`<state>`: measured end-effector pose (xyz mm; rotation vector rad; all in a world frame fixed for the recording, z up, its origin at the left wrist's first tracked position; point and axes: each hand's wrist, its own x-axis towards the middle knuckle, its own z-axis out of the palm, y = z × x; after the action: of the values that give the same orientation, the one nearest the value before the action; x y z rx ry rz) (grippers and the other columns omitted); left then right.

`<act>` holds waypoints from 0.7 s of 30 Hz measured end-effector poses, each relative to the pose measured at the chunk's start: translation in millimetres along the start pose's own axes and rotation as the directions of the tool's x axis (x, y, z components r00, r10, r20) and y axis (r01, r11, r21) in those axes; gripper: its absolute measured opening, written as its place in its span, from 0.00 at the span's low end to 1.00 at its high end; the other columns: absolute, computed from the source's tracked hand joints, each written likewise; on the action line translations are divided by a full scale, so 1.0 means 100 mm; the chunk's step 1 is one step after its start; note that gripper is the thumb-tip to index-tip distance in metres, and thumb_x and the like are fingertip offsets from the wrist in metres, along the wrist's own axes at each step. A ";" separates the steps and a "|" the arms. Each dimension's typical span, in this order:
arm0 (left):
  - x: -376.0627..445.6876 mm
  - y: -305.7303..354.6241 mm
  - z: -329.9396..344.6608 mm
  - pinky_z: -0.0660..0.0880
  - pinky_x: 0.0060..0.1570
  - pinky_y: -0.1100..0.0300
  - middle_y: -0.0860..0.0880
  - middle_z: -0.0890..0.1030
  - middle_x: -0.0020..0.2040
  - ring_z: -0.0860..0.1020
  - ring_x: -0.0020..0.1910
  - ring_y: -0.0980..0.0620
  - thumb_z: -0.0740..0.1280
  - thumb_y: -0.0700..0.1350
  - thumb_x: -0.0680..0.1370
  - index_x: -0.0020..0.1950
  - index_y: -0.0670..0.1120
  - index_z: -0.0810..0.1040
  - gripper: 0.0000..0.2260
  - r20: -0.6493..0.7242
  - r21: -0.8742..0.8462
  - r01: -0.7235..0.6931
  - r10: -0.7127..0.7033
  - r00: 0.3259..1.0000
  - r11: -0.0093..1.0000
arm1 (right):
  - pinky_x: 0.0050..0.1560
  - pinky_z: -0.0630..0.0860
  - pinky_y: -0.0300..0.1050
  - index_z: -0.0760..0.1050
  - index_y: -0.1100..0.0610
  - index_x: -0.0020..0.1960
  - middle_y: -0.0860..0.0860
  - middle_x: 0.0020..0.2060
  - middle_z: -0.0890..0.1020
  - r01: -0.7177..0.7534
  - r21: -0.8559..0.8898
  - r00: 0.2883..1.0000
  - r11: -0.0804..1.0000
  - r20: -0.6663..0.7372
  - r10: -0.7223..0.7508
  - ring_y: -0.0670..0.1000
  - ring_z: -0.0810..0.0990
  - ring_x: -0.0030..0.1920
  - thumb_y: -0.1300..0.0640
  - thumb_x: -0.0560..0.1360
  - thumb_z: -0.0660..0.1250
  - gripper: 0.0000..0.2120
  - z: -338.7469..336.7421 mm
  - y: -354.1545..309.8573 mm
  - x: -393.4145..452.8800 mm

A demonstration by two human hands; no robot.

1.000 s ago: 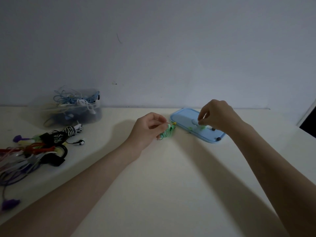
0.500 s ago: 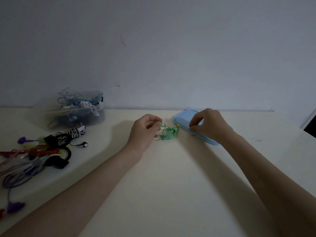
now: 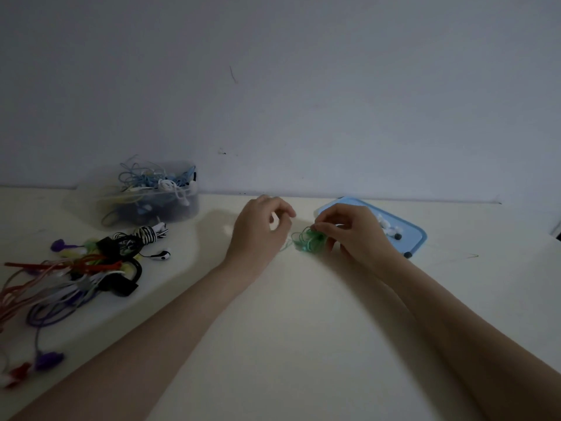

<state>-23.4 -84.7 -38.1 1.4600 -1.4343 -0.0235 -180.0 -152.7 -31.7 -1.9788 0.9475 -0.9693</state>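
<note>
Right hand (image 3: 353,233): fingers curled, thumb and fingertips pinching the green cable (image 3: 308,243) at the bundle's 3 o'clock edge. The hand is low over the counter (image 3: 303,329). Cannot tell whether it touches.

Left hand (image 3: 259,230): fingers curled, thumb tip close to the forefinger, a gap showing inside the curl. A faint green strand leads from the bundle toward this hand. Cannot tell whether the hand pinches it (dim, blurred).

Green cable: loose bundle of small loops between the two hands, at 3 o'clock of the left and 9 o'clock of the right. It sits at or just above the counter; contact can't be made out.

Lid (image 3: 416,235): light blue, rectangular with rounded corners, flat on the counter at 3 o'clock of the right hand and partly hidden behind it. White earbuds (image 3: 390,227) lie on it, with small dark tips toward its near edge.

Box (image 3: 182,208): clear, at 10 o'clock of the left hand, close to the wall (image 3: 303,101) and well apart from both hands. It holds tangled blue, white and yellow cables.

Striped cable (image 3: 148,233): black-and-white coil at 6 o'clock of the box, just beside it.

Cable pile (image 3: 76,275): red, white, purple and black leads at 8 o'clock of the left hand, spreading to the left edge of the view.

Both forearms are bare and come in from the bottom edge.
</note>
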 end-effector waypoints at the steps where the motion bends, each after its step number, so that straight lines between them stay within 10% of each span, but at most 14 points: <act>1: -0.02 0.03 0.02 0.65 0.40 0.62 0.55 0.74 0.35 0.69 0.35 0.60 0.64 0.41 0.72 0.40 0.47 0.79 0.05 0.049 0.047 -0.082 0.079 0.996 0.996 | 0.25 0.68 0.32 0.76 0.55 0.38 0.50 0.33 0.82 0.009 -0.029 1.000 1.000 -0.005 -0.009 0.45 0.75 0.23 0.63 0.73 0.69 0.07 0.01 0.01 -0.01; 7: -0.09 -0.01 0.10 0.65 0.49 0.59 0.56 0.72 0.43 0.67 0.44 0.57 0.66 0.42 0.73 0.54 0.49 0.79 0.10 0.363 0.276 -0.177 0.068 0.929 0.945 | 0.25 0.74 0.41 0.77 0.58 0.41 0.47 0.32 0.80 0.014 -0.057 0.999 0.998 -0.043 -0.016 0.51 0.77 0.26 0.63 0.73 0.69 0.03 0.04 0.06 -0.03; 21: -0.05 -0.02 0.05 0.72 0.34 0.69 0.55 0.78 0.37 0.73 0.33 0.62 0.70 0.38 0.73 0.48 0.52 0.77 0.10 0.249 -0.136 0.111 -0.075 0.966 0.984 | 0.24 0.73 0.38 0.77 0.58 0.40 0.49 0.31 0.80 -0.012 0.000 0.998 1.000 -0.054 0.012 0.46 0.76 0.24 0.64 0.73 0.69 0.04 0.03 0.07 -0.04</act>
<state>-26.8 -84.8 -44.4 1.4363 -1.5226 -0.3733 -181.0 -151.9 -39.9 -1.9540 0.9878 -1.0209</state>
